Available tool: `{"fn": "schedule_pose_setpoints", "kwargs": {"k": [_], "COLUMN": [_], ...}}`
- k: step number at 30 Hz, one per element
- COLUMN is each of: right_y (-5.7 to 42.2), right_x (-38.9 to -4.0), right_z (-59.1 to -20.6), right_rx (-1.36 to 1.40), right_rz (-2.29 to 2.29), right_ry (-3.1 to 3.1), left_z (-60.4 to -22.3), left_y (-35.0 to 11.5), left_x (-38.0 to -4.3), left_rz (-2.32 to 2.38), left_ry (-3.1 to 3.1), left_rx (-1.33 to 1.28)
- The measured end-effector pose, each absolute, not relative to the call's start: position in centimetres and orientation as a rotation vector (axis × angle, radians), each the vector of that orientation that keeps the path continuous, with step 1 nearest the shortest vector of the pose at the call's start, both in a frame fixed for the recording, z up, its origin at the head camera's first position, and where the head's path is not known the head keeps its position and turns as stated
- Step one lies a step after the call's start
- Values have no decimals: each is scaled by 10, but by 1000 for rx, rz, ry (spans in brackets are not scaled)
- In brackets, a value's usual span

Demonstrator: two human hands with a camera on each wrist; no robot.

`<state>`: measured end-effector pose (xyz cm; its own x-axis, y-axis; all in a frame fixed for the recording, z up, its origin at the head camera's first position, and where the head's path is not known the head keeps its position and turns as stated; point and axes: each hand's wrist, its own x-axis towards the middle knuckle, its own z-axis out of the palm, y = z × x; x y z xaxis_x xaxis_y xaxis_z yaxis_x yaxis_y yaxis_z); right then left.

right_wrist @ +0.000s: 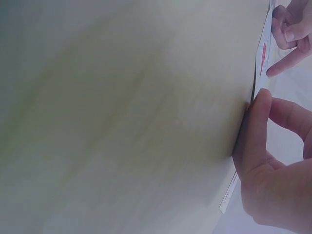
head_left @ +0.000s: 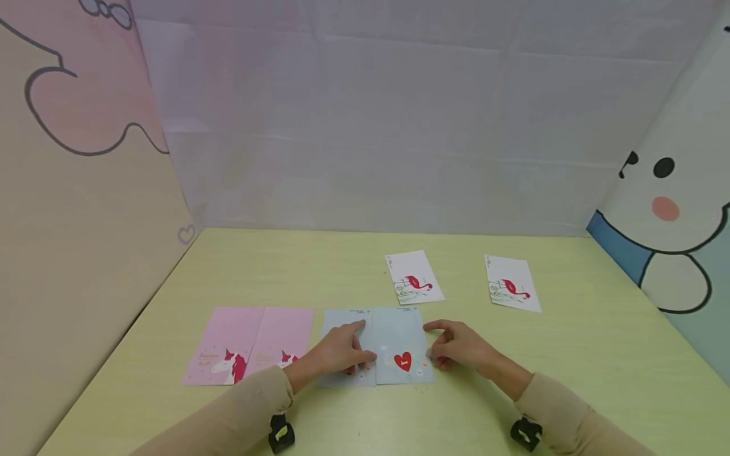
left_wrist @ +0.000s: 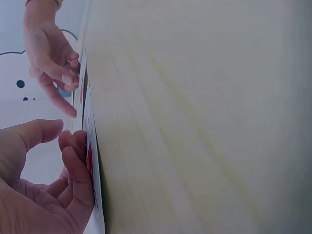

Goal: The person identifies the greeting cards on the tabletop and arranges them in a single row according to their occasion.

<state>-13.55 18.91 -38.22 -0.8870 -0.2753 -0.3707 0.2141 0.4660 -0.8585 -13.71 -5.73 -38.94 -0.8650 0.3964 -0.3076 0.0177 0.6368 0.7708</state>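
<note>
Two light blue cards lie side by side on the table, their inner edges together. My left hand [head_left: 339, 349] rests on the left blue card [head_left: 335, 320], index finger and thumb stretched toward the seam and the other fingers folded under. A red heart is printed low on the right blue card [head_left: 395, 337]. At that card's right edge my right hand [head_left: 461, 346] touches with index finger and thumb spread along the side. In the left wrist view, folded fingers [left_wrist: 80, 180] press on the card's face. The right wrist view has the right thumb [right_wrist: 261, 109] right at a card edge.
Two pink cards with unicorns, a left one [head_left: 230, 332] and a right one [head_left: 285, 329], lie side by side to the left. Behind the blue cards are a white flamingo card [head_left: 413, 277] and, farther right, another flamingo card [head_left: 511, 283]. A pale sheet [head_left: 365, 126] stands behind the table.
</note>
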Motion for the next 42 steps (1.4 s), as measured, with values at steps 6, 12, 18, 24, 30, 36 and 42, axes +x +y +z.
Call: {"fn": "schedule_pose_setpoints", "kwargs": {"k": [6, 12, 18, 24, 30, 36, 42], "right_y": [189, 195, 211, 226, 230, 228, 226], "right_x": [-135, -140, -159, -186, -207, -218, -225], "right_z": [-381, -376, -363, -358, -361, -365, -365], "right_rx": [-56, -36, 1, 87, 189, 227, 269], "right_rz": [-1427, -1509, -1655, -1817, -1902, -1890, -1892], "right_ry": [2228, 2223, 2197, 2180, 2093, 2008, 1954], "left_z": [-390, -383, -363, -360, -370, -379, -379], "left_y": [-57, -55, -49, -29, -10, 3, 13], "left_x": [-137, -143, -170, -197, -214, -222, -224], "left_rz": [1155, 1233, 1544, 1789, 1858, 1888, 1913], "left_ry": [2402, 2411, 2358, 2220, 2076, 1955, 1874], "left_rx": [304, 322, 272, 78, -110, -226, -209]}}
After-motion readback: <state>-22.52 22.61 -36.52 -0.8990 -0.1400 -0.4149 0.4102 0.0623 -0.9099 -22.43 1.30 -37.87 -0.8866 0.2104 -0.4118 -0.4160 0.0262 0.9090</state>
